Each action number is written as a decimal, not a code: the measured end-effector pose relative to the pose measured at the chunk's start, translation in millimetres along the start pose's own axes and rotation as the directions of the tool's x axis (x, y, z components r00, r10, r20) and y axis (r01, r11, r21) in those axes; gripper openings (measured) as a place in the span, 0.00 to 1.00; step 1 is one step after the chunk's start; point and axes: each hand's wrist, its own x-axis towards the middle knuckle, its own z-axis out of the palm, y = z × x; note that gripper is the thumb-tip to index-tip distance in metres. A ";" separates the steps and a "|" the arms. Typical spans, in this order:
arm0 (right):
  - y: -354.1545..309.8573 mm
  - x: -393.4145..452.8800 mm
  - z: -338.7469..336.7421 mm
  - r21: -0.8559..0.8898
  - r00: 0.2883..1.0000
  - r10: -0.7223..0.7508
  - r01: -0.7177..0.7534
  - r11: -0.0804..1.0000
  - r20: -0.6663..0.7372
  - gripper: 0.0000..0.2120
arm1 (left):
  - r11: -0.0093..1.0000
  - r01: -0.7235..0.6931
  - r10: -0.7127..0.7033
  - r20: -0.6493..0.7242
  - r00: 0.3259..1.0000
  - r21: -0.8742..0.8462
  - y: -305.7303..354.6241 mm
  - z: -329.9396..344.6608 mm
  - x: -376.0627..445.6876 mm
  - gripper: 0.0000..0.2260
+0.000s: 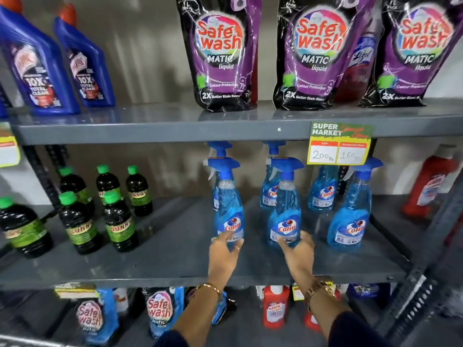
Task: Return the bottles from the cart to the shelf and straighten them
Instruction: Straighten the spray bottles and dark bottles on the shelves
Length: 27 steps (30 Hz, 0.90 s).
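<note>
From the head view, both my arms reach to the middle shelf [175, 249], where the blue spray bottles stand in two rows. My left hand [224, 249] is at the foot of the left bottle [229, 209]; the fingers are spread and curved around its base, touching the label, so the grip is loose and half open, more a steadying touch than a firm hold. My right hand [297, 250] does the same with the middle bottle [285, 211], thumb on the front and fingers going around the right side, also not fully closed. I hold them low because the base is the place where a bottle turns and slides without tipping. Both bottles stand upright near the front edge, labels to me, each in front of a back bottle [269, 191], so the rows look meant to line up. A third front bottle [350, 216] stands apart at the right, untouched. The cart is not in view, so I cannot tell if more bottles wait there. I judge the placing is done for these two and the straightening is now in hand. The price tag [339, 144] hangs above from the upper shelf [150, 128].
</note>
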 end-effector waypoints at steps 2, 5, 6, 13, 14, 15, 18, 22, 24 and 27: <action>-2.5 -1.0 4.6 0.017 0.999 -0.002 0.002 1.000 -0.035 0.28 | 0.998 0.056 -0.057 0.035 0.998 0.042 -17.3 -4.9 -10.6 0.14; -7.2 -3.8 12.0 0.019 0.997 -0.006 0.008 1.000 -0.081 0.35 | 0.987 0.050 -0.065 0.089 0.994 0.153 -36.2 -10.2 -23.4 0.18; -8.6 -4.8 15.2 0.024 0.996 -0.008 0.010 1.000 -0.091 0.38 | 0.982 0.031 -0.054 0.120 0.991 0.186 -40.3 -11.1 -26.6 0.20; -9.1 -5.2 35.2 -0.073 0.988 0.061 -0.072 0.995 -0.143 0.49 | 0.665 -0.351 0.070 0.413 0.908 0.659 -72.0 -9.2 -42.3 0.38; -8.6 -5.4 36.9 -0.096 0.985 0.067 -0.083 0.992 -0.159 0.49 | 0.613 -0.375 0.102 0.401 0.910 0.696 -72.8 -10.7 -44.8 0.41; -8.3 -4.7 39.6 -0.126 0.982 0.066 -0.089 0.988 -0.176 0.50 | 0.593 -0.377 0.094 0.405 0.910 0.711 -70.6 -11.6 -45.5 0.41; -8.2 -1.9 45.0 -0.203 0.977 0.049 -0.092 0.975 -0.207 0.52 | 0.552 -0.434 0.201 0.391 0.898 0.712 -66.6 -9.0 -46.3 0.40; -9.9 6.1 50.1 -0.227 0.970 0.053 -0.109 0.968 -0.239 0.54 | 0.533 -0.446 0.192 0.411 0.891 0.719 -68.8 -8.9 -44.3 0.40; -9.4 7.3 51.4 -0.223 0.970 0.059 -0.114 0.968 -0.237 0.54 | 0.529 -0.436 0.187 0.402 0.897 0.728 -69.2 -8.5 -44.5 0.40; -5.3 10.3 48.8 -0.225 0.977 0.049 -0.096 0.970 -0.206 0.54 | 0.543 -0.426 0.159 0.409 0.899 0.724 -68.5 -9.3 -45.3 0.40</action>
